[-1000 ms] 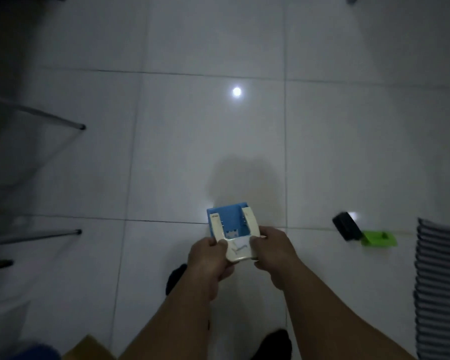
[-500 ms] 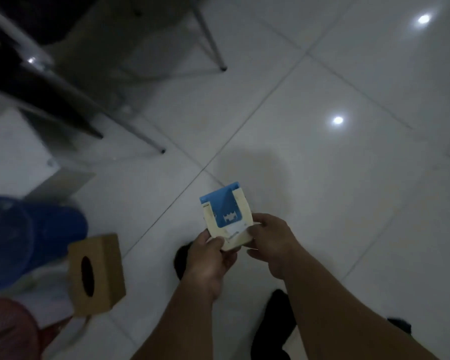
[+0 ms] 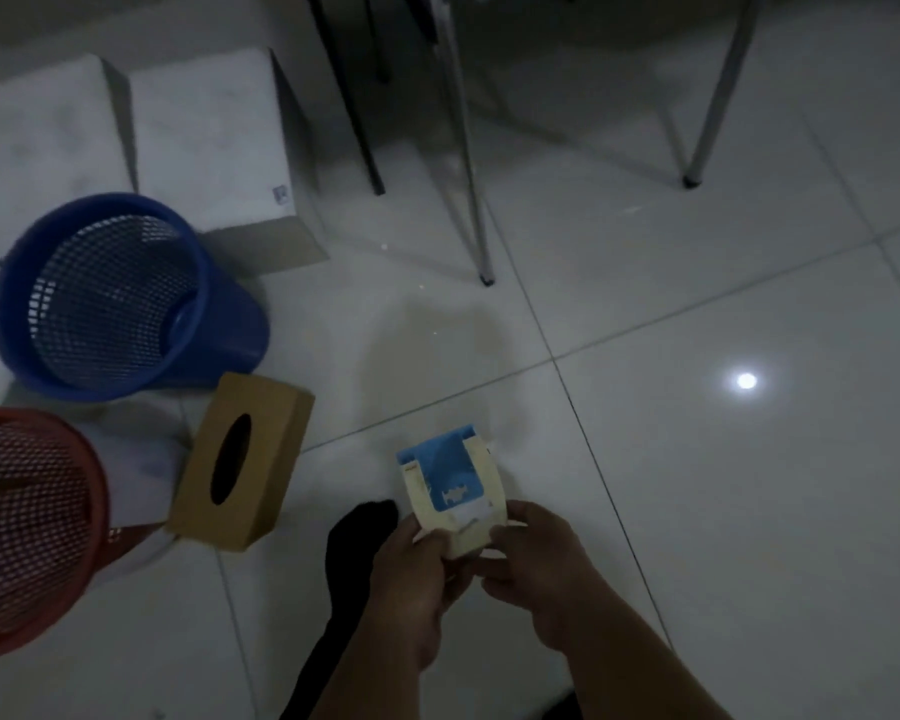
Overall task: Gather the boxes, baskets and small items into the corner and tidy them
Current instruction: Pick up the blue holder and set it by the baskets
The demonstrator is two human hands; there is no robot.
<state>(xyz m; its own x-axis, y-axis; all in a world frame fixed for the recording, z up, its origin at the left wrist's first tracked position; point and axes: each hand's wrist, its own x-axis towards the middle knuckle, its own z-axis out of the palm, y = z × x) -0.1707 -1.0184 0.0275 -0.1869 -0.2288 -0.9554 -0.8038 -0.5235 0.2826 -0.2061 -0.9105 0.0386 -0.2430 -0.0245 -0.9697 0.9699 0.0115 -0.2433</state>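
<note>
Down at floor level, left side, count is: two mesh baskets, two white blocks, one tissue box, plus one small carton in hand.

- Blue mesh basket (image 3: 100, 298): sits just in front of the white blocks, mouth angled toward the person. Inside, only its own mesh wall and solid base show.
- Red mesh basket (image 3: 27, 517): at the left edge, partly cut off. Too dim inside to tell the contents.
- White blocks (image 3: 209, 137): two, side by side, behind the blue basket. Closed faces, small label on the right one's corner.
- Brown cardboard tissue box (image 3: 245, 470): dark oval slot faces up. It lies between the two baskets and the person, close to the blue basket. Its left end rests on something white I can't identify.
- Blue-and-cream carton (image 3: 450, 491): held above the white tile floor (image 3: 697, 511), well right of the tissue box. Contents not visible.

Grip: left hand (image 3: 411, 569) and right hand (image 3: 536, 563) both pinch the carton's near end, thumbs on top, fingers curled under.

Other: one black-socked foot (image 3: 365, 532) just left of the hands. Three furniture legs at the top, two metal legs (image 3: 468, 148) and one dark. One round light glare (image 3: 746, 380) on the tile at right.
</note>
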